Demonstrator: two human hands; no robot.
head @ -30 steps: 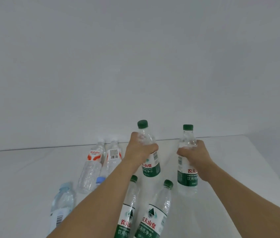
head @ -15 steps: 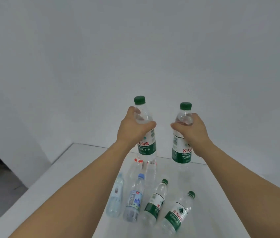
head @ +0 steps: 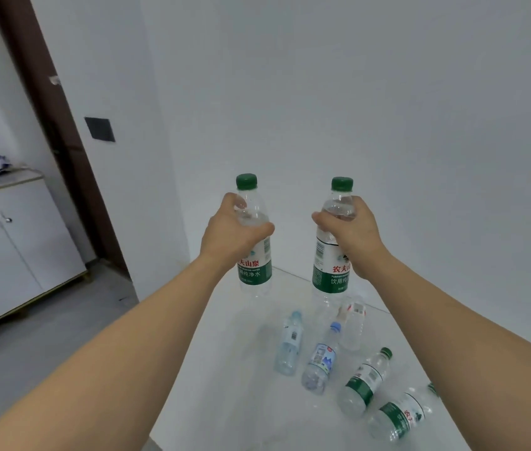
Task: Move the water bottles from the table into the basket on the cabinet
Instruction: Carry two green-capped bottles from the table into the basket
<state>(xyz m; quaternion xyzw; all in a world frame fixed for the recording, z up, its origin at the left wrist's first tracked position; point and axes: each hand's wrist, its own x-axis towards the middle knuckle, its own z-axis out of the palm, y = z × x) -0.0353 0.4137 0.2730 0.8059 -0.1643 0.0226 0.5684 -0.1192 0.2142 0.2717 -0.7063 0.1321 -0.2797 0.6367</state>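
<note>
While five bottles lie on the white table (head: 225, 369), the left hand (head: 231, 232) and right hand (head: 352, 236) each grip an upright green-capped bottle (head: 254, 252) aloft, so carrying toward the cabinet (head: 13, 242) comes next, its basket unseen.

Plain white walls (head: 387, 92), dark brown door frame (head: 49, 102), black switch plate (head: 100, 129), white two-door cabinet (head: 13, 252) left, grey floor (head: 46, 346).

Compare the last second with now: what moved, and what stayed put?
Both hands lifted their green-capped bottles off the table, left hand with left bottle, right hand with right bottle, as the view swung left, revealing a cabinet. Grips unchanged; five bottles remain lying on the table.
</note>
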